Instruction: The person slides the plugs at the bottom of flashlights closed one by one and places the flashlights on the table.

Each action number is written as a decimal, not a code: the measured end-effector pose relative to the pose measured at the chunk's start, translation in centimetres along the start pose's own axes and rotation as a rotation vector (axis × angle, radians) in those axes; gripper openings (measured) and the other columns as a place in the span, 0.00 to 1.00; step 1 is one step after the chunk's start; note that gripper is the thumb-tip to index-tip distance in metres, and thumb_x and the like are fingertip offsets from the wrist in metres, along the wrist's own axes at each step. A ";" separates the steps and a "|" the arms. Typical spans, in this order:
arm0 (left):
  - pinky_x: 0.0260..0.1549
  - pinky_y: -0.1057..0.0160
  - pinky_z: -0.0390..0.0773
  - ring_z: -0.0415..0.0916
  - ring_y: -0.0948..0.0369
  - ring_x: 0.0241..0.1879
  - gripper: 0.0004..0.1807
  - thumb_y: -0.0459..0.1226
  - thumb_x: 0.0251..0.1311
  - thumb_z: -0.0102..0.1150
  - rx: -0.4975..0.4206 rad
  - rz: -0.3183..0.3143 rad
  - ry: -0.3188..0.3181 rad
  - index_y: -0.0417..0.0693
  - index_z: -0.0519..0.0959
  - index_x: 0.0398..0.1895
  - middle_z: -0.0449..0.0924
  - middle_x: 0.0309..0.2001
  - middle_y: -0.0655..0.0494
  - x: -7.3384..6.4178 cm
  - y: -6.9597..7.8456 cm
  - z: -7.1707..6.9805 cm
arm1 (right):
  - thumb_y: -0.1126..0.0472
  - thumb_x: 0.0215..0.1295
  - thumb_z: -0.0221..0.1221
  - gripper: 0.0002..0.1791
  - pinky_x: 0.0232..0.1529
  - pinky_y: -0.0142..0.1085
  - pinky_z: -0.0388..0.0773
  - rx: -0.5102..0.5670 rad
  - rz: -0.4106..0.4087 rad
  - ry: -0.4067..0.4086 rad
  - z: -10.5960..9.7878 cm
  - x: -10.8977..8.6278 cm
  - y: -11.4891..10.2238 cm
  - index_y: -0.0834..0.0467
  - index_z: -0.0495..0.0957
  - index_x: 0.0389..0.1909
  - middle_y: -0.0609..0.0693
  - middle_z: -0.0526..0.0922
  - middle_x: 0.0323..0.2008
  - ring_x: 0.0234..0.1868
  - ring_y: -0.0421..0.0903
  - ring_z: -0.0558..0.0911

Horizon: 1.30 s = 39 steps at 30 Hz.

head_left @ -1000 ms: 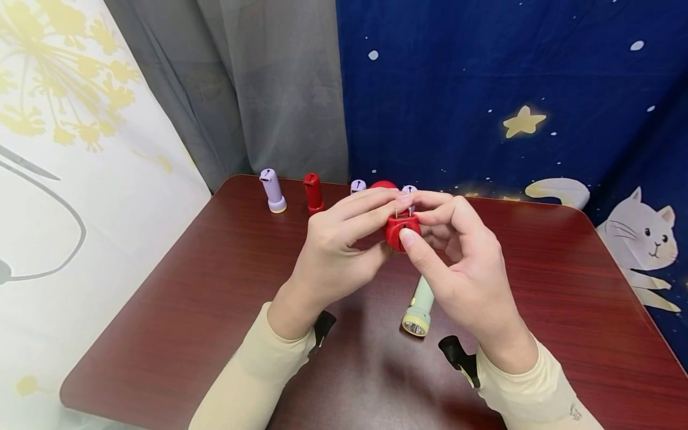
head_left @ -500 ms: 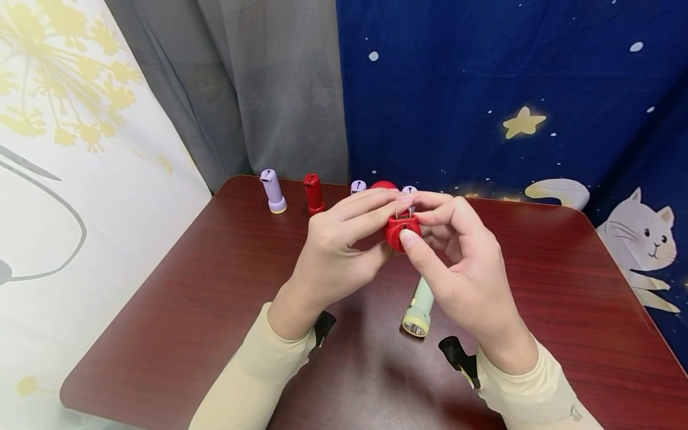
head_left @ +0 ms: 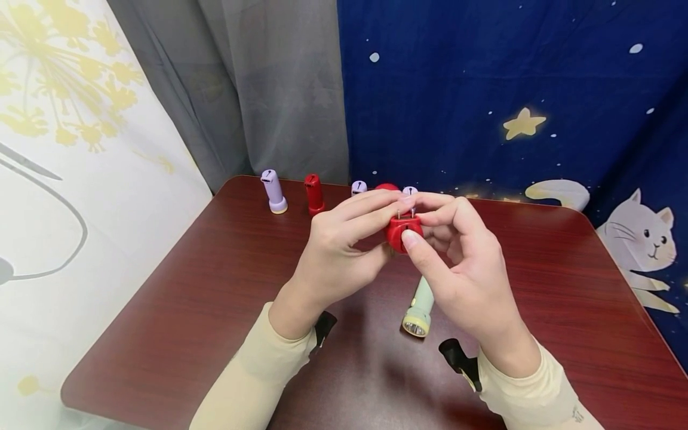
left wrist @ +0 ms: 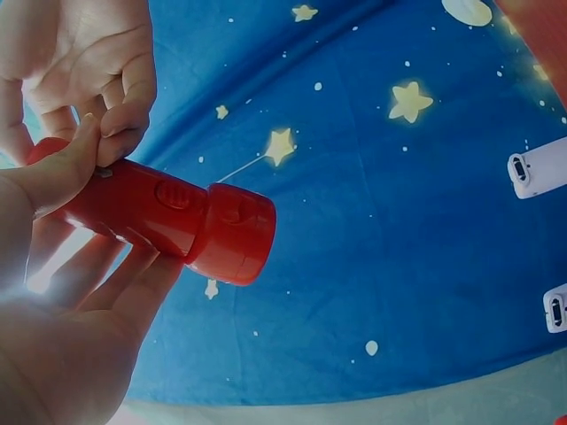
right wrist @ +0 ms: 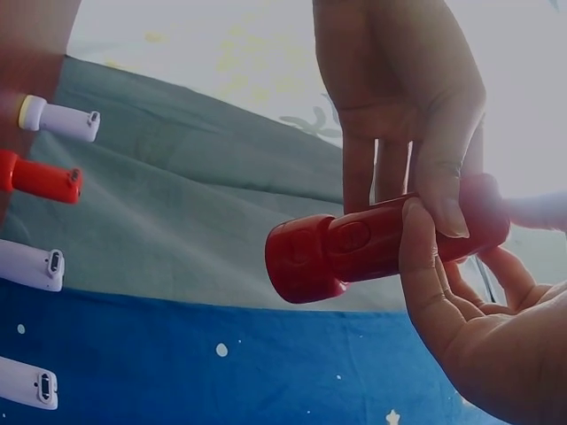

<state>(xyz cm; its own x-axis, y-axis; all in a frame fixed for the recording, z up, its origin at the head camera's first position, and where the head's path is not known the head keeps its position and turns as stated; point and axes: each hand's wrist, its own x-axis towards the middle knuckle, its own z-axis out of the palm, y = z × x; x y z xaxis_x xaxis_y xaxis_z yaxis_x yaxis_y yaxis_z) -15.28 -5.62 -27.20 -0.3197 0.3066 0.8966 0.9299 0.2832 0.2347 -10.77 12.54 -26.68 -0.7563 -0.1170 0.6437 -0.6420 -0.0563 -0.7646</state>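
Both hands hold a red flashlight [head_left: 395, 237] above the table, its tail end facing the head camera. Two metal plug prongs stick up from that end. My left hand [head_left: 344, 245] grips the body from the left, thumb beneath and fingers over the top. From the right, my right hand [head_left: 467, 269] pinches it, thumb pressed on the tail face. The left wrist view shows the flashlight's switch [left wrist: 177, 195] and wide head [left wrist: 235, 235] free of the fingers. Below the hands, a pale green flashlight [head_left: 418, 313] with a yellow rim lies on the table, partly hidden by the right hand.
Along the back of the wooden table [head_left: 215, 286] stand a lilac flashlight [head_left: 274, 192] and a red flashlight [head_left: 314, 194]. Two more lilac ones and a rounded red thing [head_left: 386, 186] are partly hidden behind the hands. Curtains hang behind the table.
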 end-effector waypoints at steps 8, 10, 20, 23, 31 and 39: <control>0.67 0.59 0.82 0.88 0.49 0.57 0.17 0.24 0.58 0.72 -0.016 0.000 -0.010 0.35 0.89 0.52 0.90 0.52 0.39 0.0 -0.1 0.1 | 0.79 0.66 0.60 0.10 0.55 0.29 0.87 -0.009 0.021 0.004 0.0 -0.1 0.0 0.73 0.74 0.48 0.61 0.81 0.61 0.53 0.42 0.90; 0.67 0.59 0.82 0.88 0.49 0.57 0.17 0.24 0.58 0.72 -0.017 0.000 -0.010 0.35 0.89 0.52 0.90 0.52 0.39 0.0 -0.1 0.1 | 0.79 0.66 0.60 0.10 0.55 0.29 0.87 -0.008 0.020 0.004 0.0 0.0 0.0 0.73 0.74 0.47 0.61 0.81 0.61 0.53 0.43 0.90; 0.67 0.59 0.82 0.88 0.49 0.56 0.18 0.23 0.56 0.72 -0.019 0.002 -0.004 0.35 0.89 0.52 0.90 0.52 0.39 0.0 -0.1 0.1 | 0.79 0.66 0.61 0.11 0.56 0.28 0.86 -0.019 0.028 -0.006 0.0 0.0 -0.2 0.72 0.76 0.48 0.61 0.81 0.61 0.54 0.43 0.90; 0.67 0.59 0.82 0.88 0.49 0.56 0.18 0.23 0.56 0.72 -0.021 0.001 0.001 0.35 0.89 0.52 0.90 0.52 0.39 0.0 -0.1 0.0 | 0.79 0.66 0.61 0.11 0.55 0.28 0.86 -0.031 0.030 -0.010 0.0 -0.1 -0.3 0.71 0.76 0.48 0.60 0.81 0.62 0.54 0.42 0.89; 0.67 0.58 0.82 0.88 0.49 0.56 0.18 0.23 0.56 0.71 -0.023 0.005 0.008 0.35 0.89 0.52 0.90 0.52 0.40 0.0 -0.1 0.0 | 0.80 0.65 0.61 0.13 0.54 0.28 0.86 -0.031 0.020 -0.027 -0.1 -0.2 -0.2 0.71 0.76 0.50 0.60 0.80 0.64 0.56 0.42 0.89; 0.67 0.58 0.82 0.88 0.49 0.56 0.18 0.23 0.57 0.71 -0.030 0.010 0.010 0.35 0.89 0.51 0.90 0.52 0.39 0.0 -0.1 -0.1 | 0.80 0.65 0.61 0.13 0.54 0.28 0.86 -0.029 0.013 -0.031 0.0 -0.2 -0.2 0.71 0.76 0.49 0.61 0.80 0.64 0.56 0.42 0.89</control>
<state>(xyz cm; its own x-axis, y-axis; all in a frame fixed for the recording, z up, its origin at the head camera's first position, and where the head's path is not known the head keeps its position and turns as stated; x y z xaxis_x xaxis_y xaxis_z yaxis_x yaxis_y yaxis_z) -15.39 -5.73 -27.20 -0.3083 0.3007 0.9025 0.9383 0.2523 0.2365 -10.45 12.59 -26.63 -0.7605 -0.1487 0.6321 -0.6360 -0.0258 -0.7713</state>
